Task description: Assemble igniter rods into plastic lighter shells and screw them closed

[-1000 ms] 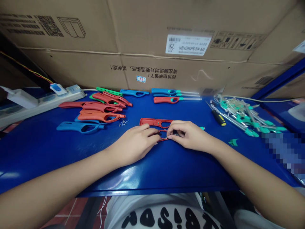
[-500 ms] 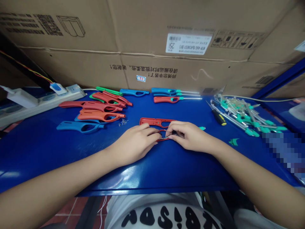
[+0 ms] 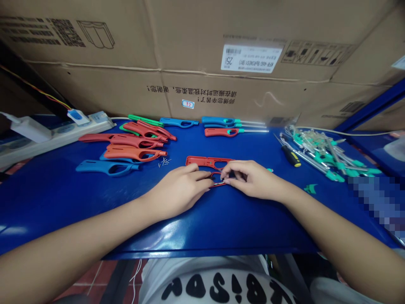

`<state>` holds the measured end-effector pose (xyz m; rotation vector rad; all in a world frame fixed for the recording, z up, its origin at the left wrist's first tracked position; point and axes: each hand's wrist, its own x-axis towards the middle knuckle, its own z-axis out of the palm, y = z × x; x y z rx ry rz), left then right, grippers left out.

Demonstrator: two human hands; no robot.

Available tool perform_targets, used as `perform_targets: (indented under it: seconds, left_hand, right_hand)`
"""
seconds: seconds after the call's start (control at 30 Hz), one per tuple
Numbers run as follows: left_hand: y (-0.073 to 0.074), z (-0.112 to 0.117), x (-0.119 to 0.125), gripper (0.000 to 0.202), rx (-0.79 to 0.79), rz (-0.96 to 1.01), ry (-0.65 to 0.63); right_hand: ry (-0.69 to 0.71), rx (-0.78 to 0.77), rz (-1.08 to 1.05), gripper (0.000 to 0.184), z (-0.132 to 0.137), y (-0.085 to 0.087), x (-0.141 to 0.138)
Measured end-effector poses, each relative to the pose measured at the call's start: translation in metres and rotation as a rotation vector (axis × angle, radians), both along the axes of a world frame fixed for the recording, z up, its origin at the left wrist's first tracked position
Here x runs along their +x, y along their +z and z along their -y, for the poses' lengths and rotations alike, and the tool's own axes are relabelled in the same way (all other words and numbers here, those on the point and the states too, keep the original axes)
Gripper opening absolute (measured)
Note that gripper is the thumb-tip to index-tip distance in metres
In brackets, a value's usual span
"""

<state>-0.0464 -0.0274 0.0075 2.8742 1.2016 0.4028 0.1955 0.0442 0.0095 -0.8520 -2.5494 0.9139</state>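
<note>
Near the middle of the blue table, my left hand [image 3: 185, 188] is closed on the left part of a red lighter half-shell [image 3: 218, 184], much of it hidden under my fingers. My right hand [image 3: 249, 179] pinches at the same half-shell, its thumb and forefinger at a thin metal part too small to make out. A teal tip [image 3: 270, 170] shows just past my right hand. Right behind my hands lies a second red half-shell [image 3: 202, 161], its inner side up. Small screws [image 3: 164, 161] are scattered to the left of it.
Red, green and blue lighter handles [image 3: 136, 141] are piled at left, beside a power strip [image 3: 63, 133]. Lighters with metal tubes [image 3: 221, 132] lie at the back. To the right are a screwdriver [image 3: 291, 156], a heap of teal-ended tubes [image 3: 329, 154] and a loose teal piece [image 3: 310, 188]. A cardboard box [image 3: 190, 50] stands behind.
Both hands stay almost in place on the red half-shell. The right fingertips shift very slightly at the thin metal part. Otherwise the view only moves a little.
</note>
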Motion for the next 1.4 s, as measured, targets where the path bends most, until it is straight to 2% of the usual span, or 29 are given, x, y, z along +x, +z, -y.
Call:
perform_targets:
  seconds: [0.2,0.37,0.47,0.6,0.73,0.8,0.97,1.07,1.23,1.4]
  left_hand:
    - [0.0008,0.001,-0.0002,0.028,-0.004,-0.011,-0.008]
    - [0.0019,0.0013,-0.0008,0.027,0.008,-0.064,-0.04]
    - [0.002,0.0013,-0.0009,0.027,0.007,-0.063,-0.053]
    - [0.0021,0.0015,-0.0002,0.026,0.026,-0.047,-0.067]
    - [0.0024,0.0011,-0.0003,0.026,0.034,-0.04,-0.071]
    - [0.003,0.001,-0.0005,0.027,0.033,-0.042,-0.069]
    - [0.006,0.003,0.0007,0.028,0.025,-0.143,-0.081]
    - [0.0071,0.0047,0.0022,0.031,0.019,-0.197,-0.082]
    - [0.0061,0.0071,0.0019,0.031,0.042,-0.133,-0.054]
    - [0.0014,0.0078,0.0007,0.028,0.048,0.048,-0.019]
  right_hand:
    - [-0.025,0.052,0.037,0.008,0.0014,0.0012,-0.003]
    - [0.007,-0.047,0.027,0.011,-0.0011,0.0004,-0.0007]
    - [-0.021,-0.077,0.023,0.011,-0.0016,-0.0007,-0.0016]
    - [-0.055,0.012,0.05,0.005,0.0015,0.0011,-0.0037]
    - [0.019,0.112,0.073,0.009,0.0042,0.0039,-0.0028]
    - [0.048,0.127,0.078,0.009,0.0045,0.0045,-0.0022]
    - [0.006,0.109,0.09,0.005,0.0041,0.0046,-0.002]
    - [0.071,0.135,0.098,0.006,0.0034,0.0052,-0.0006]
    - [0.129,0.15,0.079,0.007,0.0015,0.0071,0.0025]
    - [0.152,0.149,0.055,0.008,0.0003,0.0066,0.0042]
